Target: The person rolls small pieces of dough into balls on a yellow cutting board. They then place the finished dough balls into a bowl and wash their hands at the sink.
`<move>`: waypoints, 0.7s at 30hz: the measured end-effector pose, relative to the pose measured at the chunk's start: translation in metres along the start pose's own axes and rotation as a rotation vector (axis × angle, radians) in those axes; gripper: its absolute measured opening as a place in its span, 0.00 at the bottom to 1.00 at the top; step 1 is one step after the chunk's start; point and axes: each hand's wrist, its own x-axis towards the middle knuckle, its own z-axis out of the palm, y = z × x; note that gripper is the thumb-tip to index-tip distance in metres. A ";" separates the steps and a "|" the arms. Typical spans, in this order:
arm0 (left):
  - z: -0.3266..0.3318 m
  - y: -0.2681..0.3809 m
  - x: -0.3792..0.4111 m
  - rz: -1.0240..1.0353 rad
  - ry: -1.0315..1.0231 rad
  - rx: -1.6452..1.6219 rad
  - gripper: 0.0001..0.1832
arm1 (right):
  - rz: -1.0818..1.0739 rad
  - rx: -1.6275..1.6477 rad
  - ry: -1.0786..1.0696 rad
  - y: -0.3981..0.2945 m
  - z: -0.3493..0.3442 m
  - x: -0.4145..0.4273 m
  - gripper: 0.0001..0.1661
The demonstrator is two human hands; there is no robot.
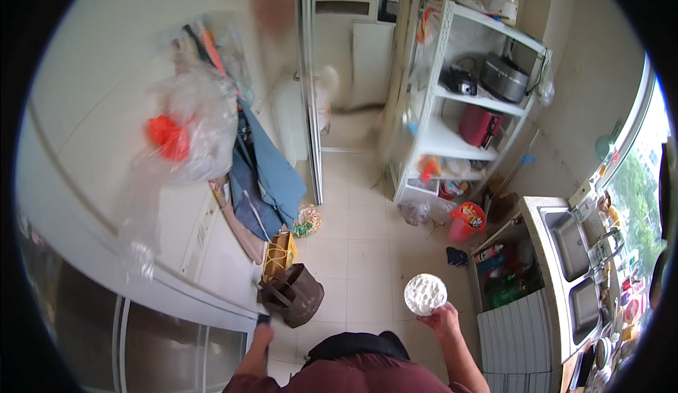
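Observation:
My right hand (441, 320) grips the near rim of a round container of white powdery or lumpy stuff (425, 294), held above the tiled floor. My left hand (262, 333) is low at the left, by the end of the white-framed glazed door (249, 324). A small dark object (263, 319) shows just past its fingers; whether the hand holds it or touches the door edge is unclear. A dark brown tote bag (296, 296) stands on the floor just beyond this hand.
Plastic bags (206, 128) and blue cloth (265, 170) hang on the left wall. A white metal shelf unit (458, 150) holds appliances. A red bucket (467, 223) stands near it. At the right is a counter (540, 266) with a double sink (569, 244). A sliding door frame (312, 101) stands ahead.

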 end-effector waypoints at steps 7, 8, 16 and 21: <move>-0.238 0.134 0.214 0.087 0.127 -1.316 0.08 | 0.004 -0.001 0.041 -0.045 0.022 0.117 0.22; -0.250 0.138 0.227 0.138 0.075 -1.234 0.10 | -0.008 -0.019 0.037 -0.054 0.025 0.137 0.23; -0.119 0.019 0.204 -0.176 -0.092 -0.431 0.10 | 0.072 -0.100 -0.097 -0.143 0.108 0.301 0.22; -0.106 0.052 0.155 -0.243 -0.476 -0.339 0.10 | 0.087 -0.113 -0.138 -0.190 0.157 0.403 0.23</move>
